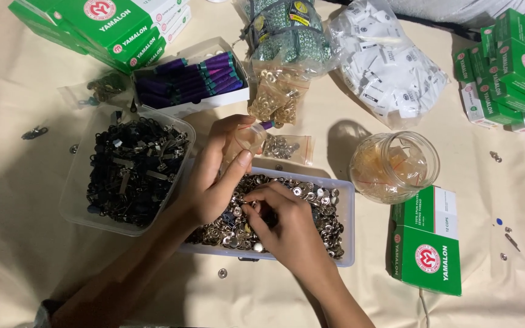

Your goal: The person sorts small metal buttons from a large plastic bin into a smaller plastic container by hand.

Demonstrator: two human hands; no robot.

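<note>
Picking silver snaps (311,200) | right hand (287,228) | left hand (217,176) holding clear bag (247,138)

We have both hands over the tray of metal snap buttons (311,200) at centre. Our left hand (214,176) holds a small clear bag (247,138) above the tray's rear edge; our right hand (284,225) rests in the buttons. Left of this tray, touching it, sits a tub of zipper pulls (129,167). Behind the tub lies an open box of thread spools (192,79). Right of the tray stands a clear jar (394,167), with a thread carton (428,243) in front of it. A bag of eyelets (274,97) lies behind the tray.
</note>
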